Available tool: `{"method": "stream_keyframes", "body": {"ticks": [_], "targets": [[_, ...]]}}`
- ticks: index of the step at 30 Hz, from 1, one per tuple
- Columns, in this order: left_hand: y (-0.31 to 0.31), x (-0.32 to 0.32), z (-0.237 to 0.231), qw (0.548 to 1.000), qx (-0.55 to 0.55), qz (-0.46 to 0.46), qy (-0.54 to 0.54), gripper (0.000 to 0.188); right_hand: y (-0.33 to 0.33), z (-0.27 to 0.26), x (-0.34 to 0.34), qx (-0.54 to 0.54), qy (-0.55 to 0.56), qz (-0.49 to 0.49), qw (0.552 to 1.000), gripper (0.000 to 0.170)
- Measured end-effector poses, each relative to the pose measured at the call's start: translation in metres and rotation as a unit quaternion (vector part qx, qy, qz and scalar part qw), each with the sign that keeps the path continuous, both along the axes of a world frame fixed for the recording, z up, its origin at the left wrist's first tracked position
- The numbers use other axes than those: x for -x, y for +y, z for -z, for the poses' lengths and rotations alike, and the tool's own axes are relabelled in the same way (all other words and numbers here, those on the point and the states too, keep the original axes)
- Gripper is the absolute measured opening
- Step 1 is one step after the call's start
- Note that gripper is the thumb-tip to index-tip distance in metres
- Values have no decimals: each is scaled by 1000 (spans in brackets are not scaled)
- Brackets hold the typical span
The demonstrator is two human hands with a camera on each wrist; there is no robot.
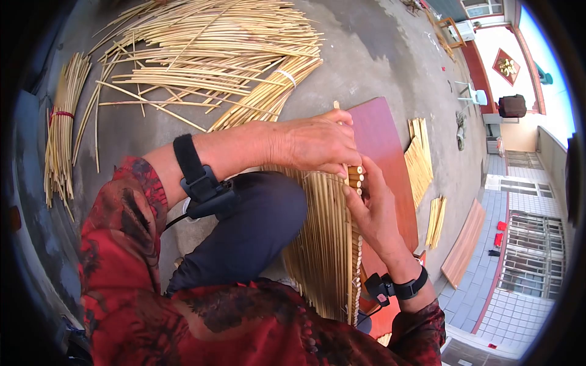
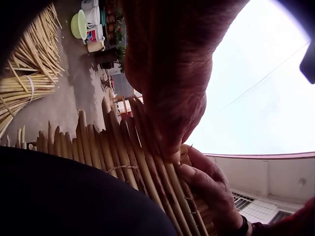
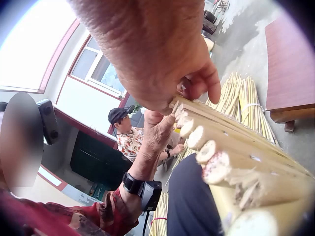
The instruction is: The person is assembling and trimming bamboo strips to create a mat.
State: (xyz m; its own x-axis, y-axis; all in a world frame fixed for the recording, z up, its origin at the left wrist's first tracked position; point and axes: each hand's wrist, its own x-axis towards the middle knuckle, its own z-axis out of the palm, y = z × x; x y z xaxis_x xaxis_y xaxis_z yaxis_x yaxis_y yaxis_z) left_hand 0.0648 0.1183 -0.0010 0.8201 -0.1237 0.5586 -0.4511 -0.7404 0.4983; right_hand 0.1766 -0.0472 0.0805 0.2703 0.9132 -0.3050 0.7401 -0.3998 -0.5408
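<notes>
A mat of pale stalks laid side by side leans across the person's lap, its cut ends lined up along one edge. Thin twine binds the stalks in the left wrist view. At the mat's top corner the left hand grips a stalk, whose tip sticks out past the knuckles. Facing it, the right hand holds the same corner, thumb on one side and fingers around the cut ends. In the right wrist view, the round stalk ends show close up, below the right hand.
Loose stalks lie heaped on the concrete, beside a red-tied bundle. A reddish-brown board stands behind the mat, with shorter stalks and a plank beyond. Another person in a cap sits nearby.
</notes>
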Motion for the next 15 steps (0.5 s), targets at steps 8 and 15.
{"method": "stream_keyframes", "body": {"ticks": [8, 15], "targets": [[3, -17, -21, 992, -38, -1, 118, 21, -100, -27, -4, 53, -238, -37, 969, 67], [-39, -34, -59, 987, -92, -17, 127, 21, -149, -27, -1, 34, -156, 28, 987, 22]]}}
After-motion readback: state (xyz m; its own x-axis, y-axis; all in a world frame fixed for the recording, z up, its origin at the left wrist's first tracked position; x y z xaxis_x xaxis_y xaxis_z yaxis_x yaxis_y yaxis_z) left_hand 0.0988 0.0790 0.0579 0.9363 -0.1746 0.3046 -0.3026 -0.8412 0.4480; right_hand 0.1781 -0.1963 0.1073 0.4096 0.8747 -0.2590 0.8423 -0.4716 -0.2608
